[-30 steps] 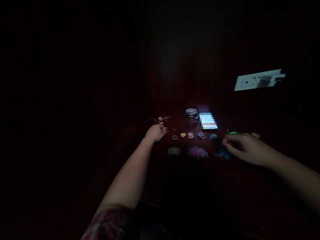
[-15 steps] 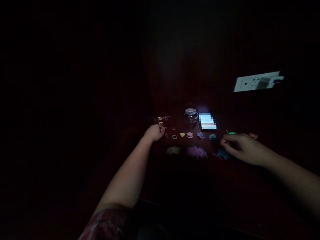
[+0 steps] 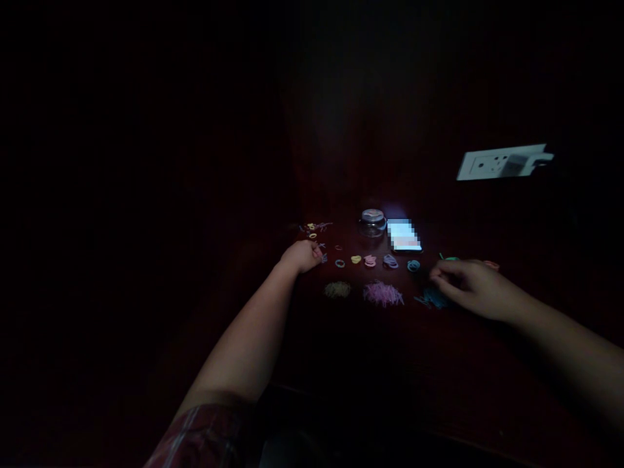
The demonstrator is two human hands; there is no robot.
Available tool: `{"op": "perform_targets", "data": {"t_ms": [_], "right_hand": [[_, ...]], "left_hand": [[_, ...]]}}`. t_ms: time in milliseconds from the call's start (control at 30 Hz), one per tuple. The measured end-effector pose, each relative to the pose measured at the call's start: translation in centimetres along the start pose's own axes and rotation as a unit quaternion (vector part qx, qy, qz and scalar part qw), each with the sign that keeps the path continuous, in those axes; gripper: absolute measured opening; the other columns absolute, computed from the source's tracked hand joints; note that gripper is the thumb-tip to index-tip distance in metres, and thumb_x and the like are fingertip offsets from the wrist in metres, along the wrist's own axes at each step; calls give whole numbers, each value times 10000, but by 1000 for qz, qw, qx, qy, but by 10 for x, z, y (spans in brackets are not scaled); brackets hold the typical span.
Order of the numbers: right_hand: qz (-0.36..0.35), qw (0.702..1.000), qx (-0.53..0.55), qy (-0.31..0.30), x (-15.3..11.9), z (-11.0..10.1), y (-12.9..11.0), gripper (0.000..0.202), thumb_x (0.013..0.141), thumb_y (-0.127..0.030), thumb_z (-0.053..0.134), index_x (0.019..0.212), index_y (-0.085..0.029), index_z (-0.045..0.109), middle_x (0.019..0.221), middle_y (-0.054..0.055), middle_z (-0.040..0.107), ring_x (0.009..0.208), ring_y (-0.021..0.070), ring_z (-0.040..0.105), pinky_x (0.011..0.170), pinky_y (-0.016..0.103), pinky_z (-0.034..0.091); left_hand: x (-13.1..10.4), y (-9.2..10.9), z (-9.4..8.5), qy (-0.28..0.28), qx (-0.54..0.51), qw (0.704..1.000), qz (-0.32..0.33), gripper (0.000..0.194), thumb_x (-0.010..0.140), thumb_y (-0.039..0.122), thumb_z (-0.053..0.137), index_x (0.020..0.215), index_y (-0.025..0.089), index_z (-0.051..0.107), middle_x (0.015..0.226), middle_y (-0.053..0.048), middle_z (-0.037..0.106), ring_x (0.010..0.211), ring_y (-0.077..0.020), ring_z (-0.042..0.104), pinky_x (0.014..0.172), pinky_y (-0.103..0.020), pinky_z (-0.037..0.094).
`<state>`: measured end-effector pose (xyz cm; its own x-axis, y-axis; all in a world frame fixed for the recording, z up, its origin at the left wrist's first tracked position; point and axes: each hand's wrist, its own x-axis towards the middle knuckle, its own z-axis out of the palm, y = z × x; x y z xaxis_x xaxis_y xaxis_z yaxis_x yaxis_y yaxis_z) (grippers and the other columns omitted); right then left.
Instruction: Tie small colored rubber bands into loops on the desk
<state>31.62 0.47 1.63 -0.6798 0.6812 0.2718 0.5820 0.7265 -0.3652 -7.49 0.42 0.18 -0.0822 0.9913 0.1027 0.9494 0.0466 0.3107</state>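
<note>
My left hand (image 3: 303, 256) rests on the dark table with its fingers curled, beside small bluish bands (image 3: 324, 259); what its fingertips hold, if anything, is too small to tell. Over the right part of a blue pile (image 3: 433, 298), my right hand (image 3: 461, 283) has thumb and fingertips together, their contents hidden. Between the hands lie a teal ring (image 3: 340, 264), yellow bands (image 3: 356, 259), pink bands (image 3: 370, 260), purple bands (image 3: 390, 261) and blue bands (image 3: 413, 266). Nearer me are an olive pile (image 3: 337, 290) and a pink-purple pile (image 3: 383, 294).
A lidded clear jar (image 3: 373, 223) stands behind the bands, beside a lit phone (image 3: 404, 235). Mixed bands (image 3: 314, 227) lie beyond my left hand. Green (image 3: 449, 259) and orange bands (image 3: 491, 265) lie behind my right hand. A socket panel (image 3: 487, 165) holds a plug.
The view has shifted slightly. Both hands keep nearly the same places and finger poses, and the bands lie as before.
</note>
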Motion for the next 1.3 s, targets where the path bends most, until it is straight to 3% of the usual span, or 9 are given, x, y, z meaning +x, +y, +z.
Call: {"op": "perform_targets", "data": {"t_ms": [267, 633, 1300], "right_hand": [[-38, 999, 13, 13, 0, 3, -1, 214, 896, -340, 504, 813, -183, 624, 630, 13, 612, 548, 147, 557, 551, 266, 399], [-48, 998, 26, 26, 0, 6, -2, 180, 880, -316, 514, 788, -189, 603, 615, -13, 573, 541, 128, 525, 541, 247, 400], [-34, 998, 44, 16, 0, 9, 2, 228, 905, -350, 498, 784, -184, 597, 602, -14, 551, 529, 128, 502, 518, 249, 390]], "left_hand": [[0, 4, -4, 1, 36, 999, -18, 166, 808, 306, 588, 843, 204, 714, 892, -61, 741, 811, -186, 669, 760, -236, 481], [1, 5, -5, 32, 28, 999, -13, 197, 816, 355, 588, 827, 193, 698, 880, -72, 740, 766, -175, 665, 702, -221, 466], [-3, 15, -5, 129, -55, 990, 14, 144, 803, 208, 556, 901, 184, 659, 860, -37, 726, 722, -136, 644, 698, -210, 476]]}}
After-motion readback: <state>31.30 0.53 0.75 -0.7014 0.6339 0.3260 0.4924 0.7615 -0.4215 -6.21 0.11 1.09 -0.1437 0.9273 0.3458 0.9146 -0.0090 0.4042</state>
